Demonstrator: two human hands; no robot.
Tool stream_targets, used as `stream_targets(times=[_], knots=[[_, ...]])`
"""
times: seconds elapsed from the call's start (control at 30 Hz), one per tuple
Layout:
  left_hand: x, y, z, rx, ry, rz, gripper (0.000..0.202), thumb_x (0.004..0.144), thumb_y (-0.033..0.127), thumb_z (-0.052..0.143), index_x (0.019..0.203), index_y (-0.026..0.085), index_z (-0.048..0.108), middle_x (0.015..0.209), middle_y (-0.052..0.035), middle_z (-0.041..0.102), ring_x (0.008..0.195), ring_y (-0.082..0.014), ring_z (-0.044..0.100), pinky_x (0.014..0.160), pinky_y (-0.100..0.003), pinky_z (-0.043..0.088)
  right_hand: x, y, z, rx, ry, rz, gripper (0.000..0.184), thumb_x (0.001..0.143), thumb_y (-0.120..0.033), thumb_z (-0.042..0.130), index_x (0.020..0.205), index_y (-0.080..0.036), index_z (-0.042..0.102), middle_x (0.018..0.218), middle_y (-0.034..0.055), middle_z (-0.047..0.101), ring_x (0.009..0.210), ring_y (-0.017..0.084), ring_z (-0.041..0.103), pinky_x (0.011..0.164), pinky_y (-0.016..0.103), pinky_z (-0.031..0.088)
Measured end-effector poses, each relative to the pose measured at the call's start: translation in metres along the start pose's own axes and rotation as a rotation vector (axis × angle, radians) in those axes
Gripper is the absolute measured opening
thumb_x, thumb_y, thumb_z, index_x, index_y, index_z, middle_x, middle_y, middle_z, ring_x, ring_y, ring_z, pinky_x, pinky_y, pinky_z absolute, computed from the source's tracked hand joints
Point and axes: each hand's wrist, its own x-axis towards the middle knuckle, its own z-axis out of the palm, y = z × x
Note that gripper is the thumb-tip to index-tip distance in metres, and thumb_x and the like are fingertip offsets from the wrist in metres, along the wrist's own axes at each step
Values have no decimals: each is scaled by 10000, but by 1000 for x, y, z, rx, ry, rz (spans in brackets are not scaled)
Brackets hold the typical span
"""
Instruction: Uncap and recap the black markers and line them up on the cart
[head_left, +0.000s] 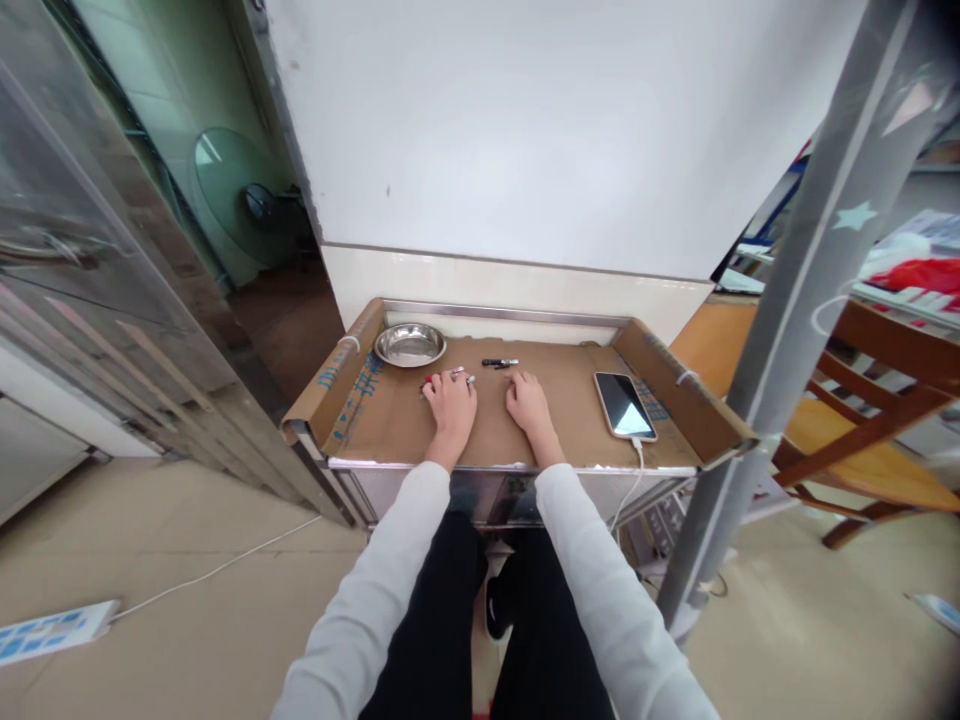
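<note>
My left hand (451, 408) rests on the cardboard with its fingers closed over some pens (457, 371); red and whitish ends stick out around the fingertips, and the rest is hidden beneath the fingers. To its right, my right hand (528, 405) lies palm down, its fingers slightly bent and apart, with nothing visible in them. Just beyond the right fingertips lie black pens (498, 362), side by side and apart from the hand. A round, shiny metal dish (409, 345) sits at the back left, beyond my left hand.
Brown cardboard (390, 430) lines the tabletop and its raised sides. On the right lies a phone (625, 405) with a white cable (636, 480) hanging over the front edge. A metal post (780, 300) stands at the right, near a wooden chair (870, 420). A white board rises behind.
</note>
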Motion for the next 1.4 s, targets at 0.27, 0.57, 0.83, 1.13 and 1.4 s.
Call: stream_targets(times=[0.27,0.57,0.83,1.13,1.4], knots=[[0,0,-1,41,-27,-48,289,859,208,447,1122,190,564,1044,-125,591,1015,-287,478,871,-426,332,0,-4,-1,-106,4,39,436,838,-94,349,1255,-71,471,1131,164,583,1021,236,504,905,348,383],[2,2,-1,6,-29,-107,246,837,171,427,1059,143,528,1086,-168,536,1048,-312,461,873,-442,343,2,-8,-4,-121,-33,57,472,814,-113,398,1274,-130,502,1125,148,573,1020,251,501,909,351,380],[8,8,-1,-59,-12,122,210,825,150,433,1015,162,520,1044,-120,558,996,-271,485,864,-390,356,10,-16,-1,-146,8,105,462,819,-101,400,1256,-176,531,1093,144,570,999,246,499,879,352,369],[30,25,13,-15,-23,283,236,893,165,332,999,146,543,977,-126,582,948,-271,508,828,-397,352,11,-12,1,-187,-12,154,339,852,-149,390,1145,-162,559,1070,143,547,988,250,475,861,359,363],[38,24,30,17,-101,362,271,876,129,346,1015,128,579,1026,-148,589,999,-275,505,861,-402,356,8,-11,2,-182,44,148,380,854,-148,388,1190,-219,549,1121,132,519,1010,257,465,873,369,353]])
